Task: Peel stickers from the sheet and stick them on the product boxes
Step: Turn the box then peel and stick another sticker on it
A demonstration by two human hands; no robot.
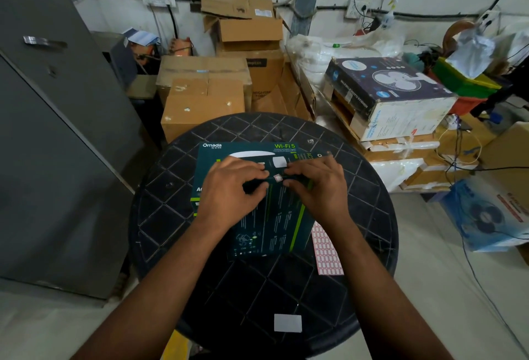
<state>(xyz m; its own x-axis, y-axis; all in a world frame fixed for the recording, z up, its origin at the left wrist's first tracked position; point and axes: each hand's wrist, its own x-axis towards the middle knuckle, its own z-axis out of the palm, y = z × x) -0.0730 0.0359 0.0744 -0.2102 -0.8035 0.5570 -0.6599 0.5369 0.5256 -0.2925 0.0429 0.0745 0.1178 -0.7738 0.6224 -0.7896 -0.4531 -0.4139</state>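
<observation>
Sitting on the upper edge of a dark teal product box (266, 216), a small square sticker (277, 178) with a reddish border and pale centre lies between the two hands. The box is printed with white text columns and bright green stripes, and it rests tilted over a second teal box (249, 149) marked "Omada" and "Wi-Fi 5" (a white disc-shaped device is pictured on it). The left hand (233, 185) curls its fingers (259, 186) round the box edge just left of the sticker; the right hand (317, 185) does the same on the other side, its fingertips (287, 183) touching or nearly touching the sticker. Whether either hand pinches the sticker itself cannot be told. A sticker sheet (326, 250), white with rows of red-bordered labels, lies on the bench (357, 202) beside the box's right edge. The bench is round, black and grid-patterned, with a blank white rectangle (287, 323) near its front. Cardboard cartons (203, 107) stand behind.
</observation>
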